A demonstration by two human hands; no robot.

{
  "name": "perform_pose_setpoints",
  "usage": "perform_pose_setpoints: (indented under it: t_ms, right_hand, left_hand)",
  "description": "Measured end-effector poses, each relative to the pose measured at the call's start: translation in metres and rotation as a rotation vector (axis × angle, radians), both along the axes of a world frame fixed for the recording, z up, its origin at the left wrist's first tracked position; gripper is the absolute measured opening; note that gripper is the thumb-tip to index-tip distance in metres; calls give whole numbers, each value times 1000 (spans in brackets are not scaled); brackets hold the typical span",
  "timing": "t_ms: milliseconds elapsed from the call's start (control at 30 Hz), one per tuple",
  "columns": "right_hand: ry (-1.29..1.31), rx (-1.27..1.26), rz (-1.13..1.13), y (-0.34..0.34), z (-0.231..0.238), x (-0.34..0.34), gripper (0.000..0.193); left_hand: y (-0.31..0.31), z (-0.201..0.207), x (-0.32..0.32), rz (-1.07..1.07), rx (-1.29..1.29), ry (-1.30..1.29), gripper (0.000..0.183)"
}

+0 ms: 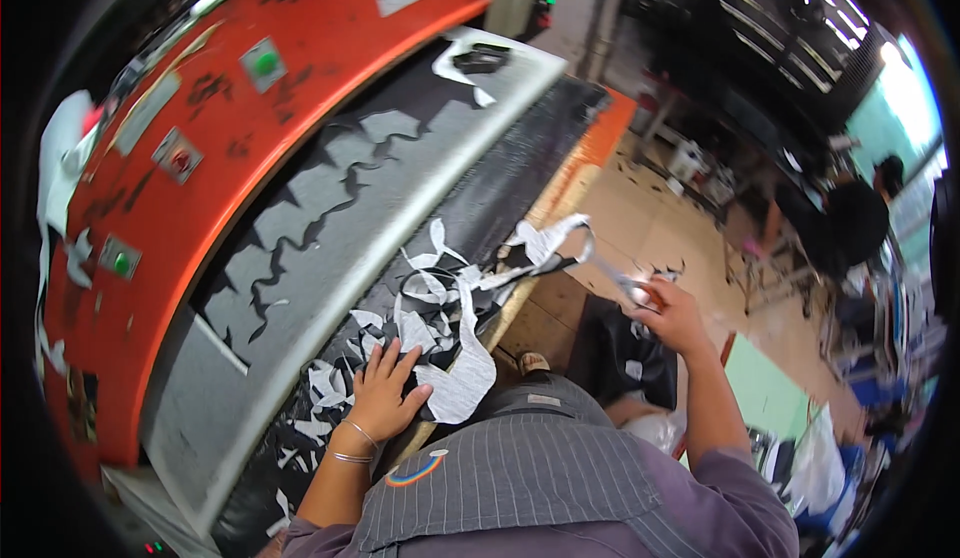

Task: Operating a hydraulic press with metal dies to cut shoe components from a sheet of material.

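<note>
My right hand [675,318] is wrapped round the orange handle of a pair of scissors [610,271], held out over the floor past the bench edge. At the blades, a curved white-and-black scrap [545,242] reaches back toward the bench. My left hand [384,394] lies with fingers spread on a heap of cut scraps [425,288], white on one face and black on the other. A broad pale grey scrap [466,383] sits beside its fingertips and hangs over the bench's near edge.
A big red machine [225,148] with green and red buttons arches over a grey cutting board [330,198] strewn with wavy dark offcuts. The dark bench strip [480,183] runs along it. A black bag-like thing [618,348] stands on the floor. Another person [845,223] is at the far right.
</note>
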State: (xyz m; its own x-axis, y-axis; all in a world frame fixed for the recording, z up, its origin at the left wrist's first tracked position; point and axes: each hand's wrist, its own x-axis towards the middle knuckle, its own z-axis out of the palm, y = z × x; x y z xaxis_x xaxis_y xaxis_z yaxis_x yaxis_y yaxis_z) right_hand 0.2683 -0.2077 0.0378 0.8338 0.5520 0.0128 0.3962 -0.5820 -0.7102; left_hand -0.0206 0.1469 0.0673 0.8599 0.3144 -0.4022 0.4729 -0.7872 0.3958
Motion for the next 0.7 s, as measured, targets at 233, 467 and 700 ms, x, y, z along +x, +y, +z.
perform_pose_setpoints:
  t_ms: [233, 467, 700]
  right_hand:
    - [-250, 186, 756, 173, 94, 76, 40]
    - [-359, 429, 916, 286, 204, 90, 42]
    - [-283, 668, 884, 464, 322, 63, 26]
  left_hand:
    - [-52, -4, -33, 333, 157, -39, 57]
    - [-92, -12, -42, 687, 240, -2, 58]
    - [-97, -12, -74, 1088, -176, -729, 30]
